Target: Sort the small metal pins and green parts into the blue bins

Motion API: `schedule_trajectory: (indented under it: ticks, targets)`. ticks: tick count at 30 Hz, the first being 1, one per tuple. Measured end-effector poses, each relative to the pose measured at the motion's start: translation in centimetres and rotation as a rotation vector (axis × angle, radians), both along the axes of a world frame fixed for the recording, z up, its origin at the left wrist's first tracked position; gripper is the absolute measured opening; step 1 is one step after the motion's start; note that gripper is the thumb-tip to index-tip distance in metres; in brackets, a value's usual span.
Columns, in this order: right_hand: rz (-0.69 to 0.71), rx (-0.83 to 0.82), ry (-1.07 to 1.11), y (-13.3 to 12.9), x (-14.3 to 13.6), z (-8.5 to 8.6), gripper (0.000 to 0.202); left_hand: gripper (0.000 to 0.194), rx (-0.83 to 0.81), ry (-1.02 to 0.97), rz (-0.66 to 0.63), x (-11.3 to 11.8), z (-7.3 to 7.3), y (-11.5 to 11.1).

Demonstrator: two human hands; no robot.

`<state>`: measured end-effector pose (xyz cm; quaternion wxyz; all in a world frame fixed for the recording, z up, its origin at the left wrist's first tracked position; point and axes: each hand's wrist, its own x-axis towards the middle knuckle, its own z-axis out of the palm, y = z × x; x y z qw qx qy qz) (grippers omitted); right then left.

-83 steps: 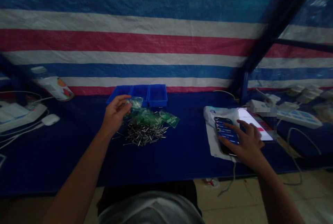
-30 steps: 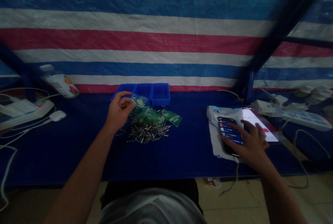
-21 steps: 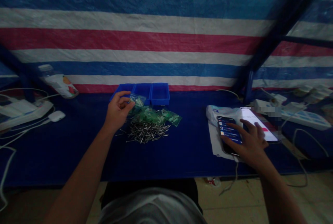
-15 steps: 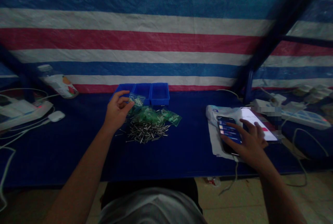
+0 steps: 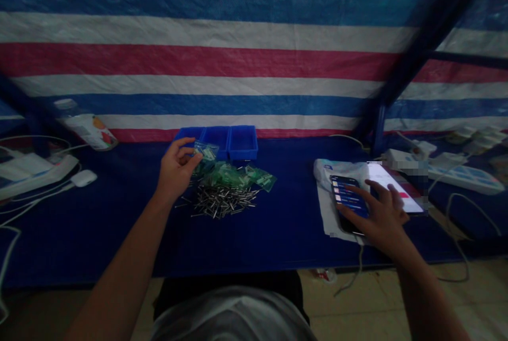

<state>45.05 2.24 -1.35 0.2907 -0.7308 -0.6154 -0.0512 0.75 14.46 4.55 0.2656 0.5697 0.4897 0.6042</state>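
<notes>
My left hand (image 5: 177,168) pinches a small clear zip bag (image 5: 206,151) with pale pieces inside, above more greenish bags (image 5: 228,174). Those bags lie against a heap of loose metal screws or nails (image 5: 224,201); their exact kind is too small to tell. Over a lit smartphone (image 5: 349,198) my right hand (image 5: 379,214) spreads its fingers, the thumb and a fingertip at the screen. Beneath the phone is a white plastic packet (image 5: 326,217), and a brighter screen (image 5: 392,187) lies just beyond the hand.
Three joined blue bins (image 5: 243,143) stand behind the bags. A bottle (image 5: 89,128) leans at the back left. Power strips with white cables lie left (image 5: 43,177) and right (image 5: 464,174). A striped tarp (image 5: 238,61) hangs behind the blue table (image 5: 270,240).
The list on the phone screen has shifted slightly. Both hands stay nearly where they were, the left one still with the small bag. The whole view has moved a little.
</notes>
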Motion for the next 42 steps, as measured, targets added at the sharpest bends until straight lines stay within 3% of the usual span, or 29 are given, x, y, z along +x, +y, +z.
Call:
schedule_trajectory:
  ticks: [12, 18, 21, 28, 42]
  targets:
    - [-0.003, 0.016, 0.058, 0.2, 0.0, -0.1, 0.047, 0.048, 0.002, -0.012, 0.037, 0.1, 0.2, 0.0]
    - [0.010, 0.308, 0.232, -0.7, 0.5, 1.1, 0.030, 0.049, 0.002, -0.005, 0.051, -0.2, 0.1, 0.2]
    - [0.038, 0.428, 0.165, -2.6, 0.1, 2.0, 0.024, 0.048, 0.007, 0.003, 0.070, -0.3, 0.1, 0.2]
    - [0.228, 0.270, -0.084, -6.2, -1.3, 1.2, 0.022, 0.046, 0.008, 0.021, 0.081, -0.4, -0.1, 0.3]
    - [0.338, 0.201, -0.127, -6.8, -1.7, 1.1, 0.024, 0.051, -0.007, -0.034, 0.074, -0.2, 0.2, 0.2]
